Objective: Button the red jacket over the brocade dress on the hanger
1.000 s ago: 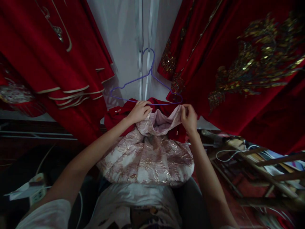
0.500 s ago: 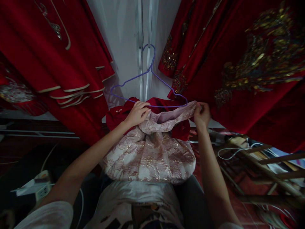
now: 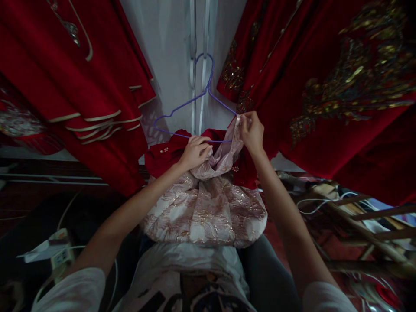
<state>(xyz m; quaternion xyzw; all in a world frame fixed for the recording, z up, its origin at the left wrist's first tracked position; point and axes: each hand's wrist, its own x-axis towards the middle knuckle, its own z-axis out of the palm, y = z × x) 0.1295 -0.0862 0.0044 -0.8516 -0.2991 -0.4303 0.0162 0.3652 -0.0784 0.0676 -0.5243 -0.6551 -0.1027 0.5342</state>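
Note:
A purple wire hanger [image 3: 182, 113] hangs in front of the white wall, with a red garment [image 3: 162, 152] draped on its lower bar. A pink brocade garment [image 3: 201, 208] bunches below it against my lap. My left hand [image 3: 194, 152] is closed on the pink fabric near the hanger bar. My right hand [image 3: 252, 131] pinches the pink garment's edge and holds it up by the hanger's right shoulder.
Red embroidered robes hang at left [image 3: 71, 82] and right [image 3: 325, 86]. A power strip with cables [image 3: 56, 255] lies at lower left. A wooden frame with cables and clutter [image 3: 354, 221] stands at right.
My right hand swung out right with the pink fabric's edge, then rose and came back in to the hanger's right shoulder. The left hand has barely shifted.

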